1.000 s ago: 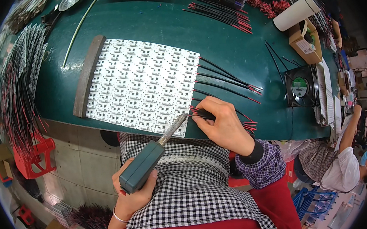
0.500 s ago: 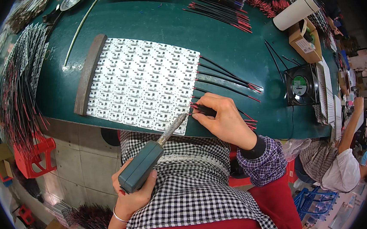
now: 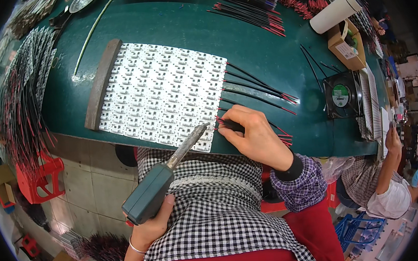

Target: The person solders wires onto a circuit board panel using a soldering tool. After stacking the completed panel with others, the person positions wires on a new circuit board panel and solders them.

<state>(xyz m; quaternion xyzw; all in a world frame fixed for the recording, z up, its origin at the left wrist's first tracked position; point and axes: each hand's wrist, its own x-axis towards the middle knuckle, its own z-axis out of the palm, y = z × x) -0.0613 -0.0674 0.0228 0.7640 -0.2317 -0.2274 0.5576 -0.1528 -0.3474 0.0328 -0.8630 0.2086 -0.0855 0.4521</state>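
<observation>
A white panel of small circuit boards (image 3: 161, 90) lies on the green table, its left edge against a dark bar (image 3: 102, 87). My left hand (image 3: 154, 227) is closed round the grip of a soldering iron (image 3: 147, 194). The iron's tip is over the panel's lower right corner, a little left of the wires. My right hand (image 3: 256, 134) pinches black wires with red ends (image 3: 232, 124) at the panel's right edge. Above that hand, several black wires (image 3: 259, 85) stretch rightward from the same edge.
Wire bundles (image 3: 254, 16) lie at the far side. A black fan (image 3: 342, 96), a cardboard box (image 3: 347, 46) and a white cylinder (image 3: 335, 12) stand at the right. Wired strips (image 3: 22, 101) hang over the left edge, above a red stool (image 3: 41, 178). A co-worker (image 3: 385, 190) is at the right.
The soldering iron has drawn back left and down, its tip leaving the wire ends at the panel's edge. My right hand stays nearly in place. The co-worker's raised arm has lowered.
</observation>
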